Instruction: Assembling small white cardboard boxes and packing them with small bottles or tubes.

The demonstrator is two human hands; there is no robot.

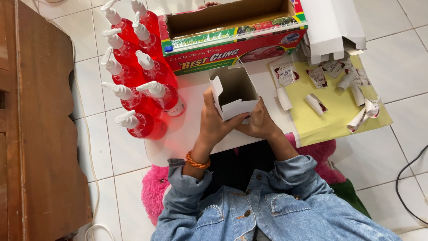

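1. White floor tiles (392, 49), white board (187, 129) as worktop.
2. I had left hand (214, 125) and right hand (258, 125) both grasping small carton (234, 91), centre of board.
3. Best folded with flaps pressed square; red spray bottles (138, 76) stood left.

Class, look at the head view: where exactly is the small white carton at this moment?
The small white carton sits mid-frame, held between the left hand and the right hand, with the red spray bottles to its left.

cable (408, 178) cut by right edge, curled labels (362, 117) — print unreadable
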